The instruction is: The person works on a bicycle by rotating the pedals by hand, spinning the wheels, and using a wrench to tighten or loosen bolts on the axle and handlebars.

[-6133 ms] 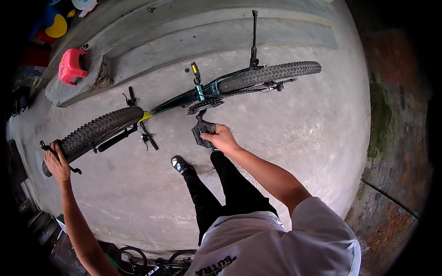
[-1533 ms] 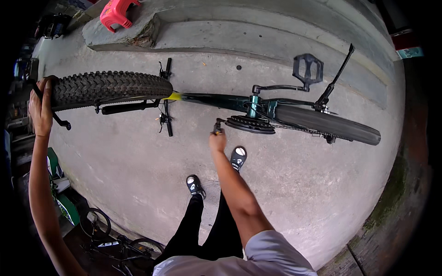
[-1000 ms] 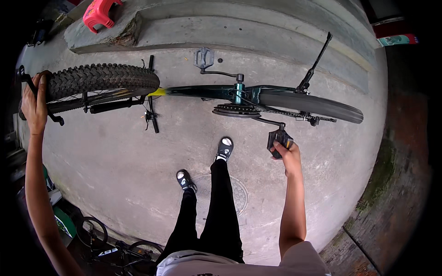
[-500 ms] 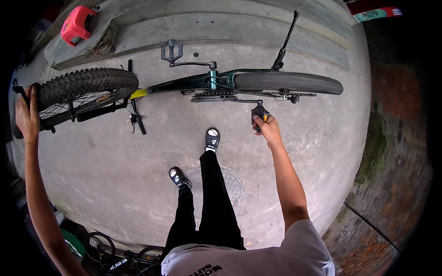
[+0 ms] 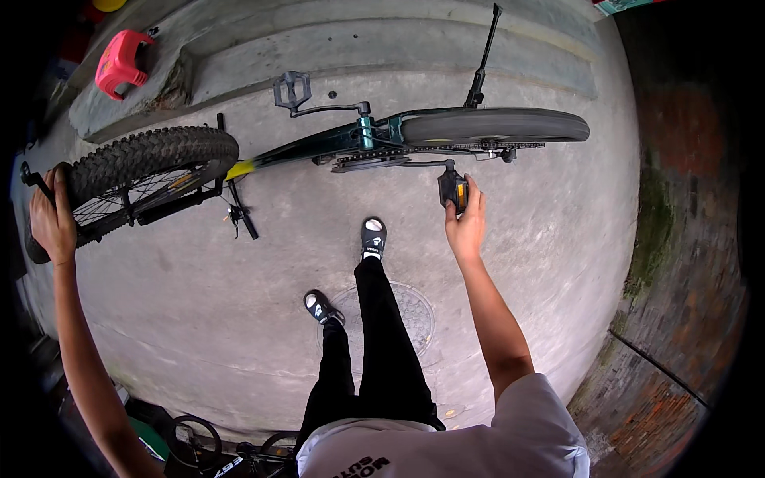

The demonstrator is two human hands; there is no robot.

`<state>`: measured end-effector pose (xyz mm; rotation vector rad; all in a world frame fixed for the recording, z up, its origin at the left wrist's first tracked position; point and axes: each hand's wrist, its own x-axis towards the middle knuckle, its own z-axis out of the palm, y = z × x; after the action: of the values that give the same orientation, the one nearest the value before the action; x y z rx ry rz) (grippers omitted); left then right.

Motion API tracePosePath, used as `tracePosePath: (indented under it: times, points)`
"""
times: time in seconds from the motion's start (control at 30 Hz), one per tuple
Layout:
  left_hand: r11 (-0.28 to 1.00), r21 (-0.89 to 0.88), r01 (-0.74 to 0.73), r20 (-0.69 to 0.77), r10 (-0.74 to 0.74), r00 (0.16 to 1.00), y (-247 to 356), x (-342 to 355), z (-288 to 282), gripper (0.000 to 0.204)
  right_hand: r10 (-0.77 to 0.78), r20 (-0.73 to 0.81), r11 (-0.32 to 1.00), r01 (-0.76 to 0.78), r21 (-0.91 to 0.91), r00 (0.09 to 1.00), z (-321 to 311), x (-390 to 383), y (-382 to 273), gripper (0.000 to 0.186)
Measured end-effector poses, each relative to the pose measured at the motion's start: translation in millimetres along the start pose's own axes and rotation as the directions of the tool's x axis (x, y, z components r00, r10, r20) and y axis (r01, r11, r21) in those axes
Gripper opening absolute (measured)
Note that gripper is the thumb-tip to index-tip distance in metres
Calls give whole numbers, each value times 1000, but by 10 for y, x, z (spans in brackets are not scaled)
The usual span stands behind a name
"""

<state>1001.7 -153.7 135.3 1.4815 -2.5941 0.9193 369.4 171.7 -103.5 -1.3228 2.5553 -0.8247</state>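
Observation:
A dark green bicycle [image 5: 366, 131] with a yellow patch lies lengthwise across my view, apparently upside down. At the far left my left hand [image 5: 54, 217] grips the knobby front tire [image 5: 151, 151], beside a black bent piece [image 5: 36, 179] whose kind I cannot make out. Right of centre my right hand [image 5: 466, 215] holds the near pedal [image 5: 450, 190], which has an orange reflector. The chainring [image 5: 370, 163] is left of that pedal; the far pedal [image 5: 292, 90] sticks out beyond the frame. The rear tire [image 5: 494, 125] looks smeared, as if turning.
A pink stool [image 5: 121, 60] stands on a concrete ledge [image 5: 263, 56] behind the bicycle. My sandalled feet are on the concrete floor [image 5: 542, 263] near a round cover [image 5: 410, 319]. Another bicycle [image 5: 194, 438] is at the lower edge, and brick ground [image 5: 677, 334] runs along the right.
My right hand has carried the near pedal rightward from beside the chainring, then slightly up; the far pedal swung to the left. My left hand stays on the front tire. The view shifts slightly.

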Motion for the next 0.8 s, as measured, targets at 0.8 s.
tracePosePath:
  times: [0.8]
  points:
    - [989, -91, 116, -7, -117, 993, 112, 80, -14, 39, -23, -40, 999, 24, 26, 999, 176, -129, -138, 62]
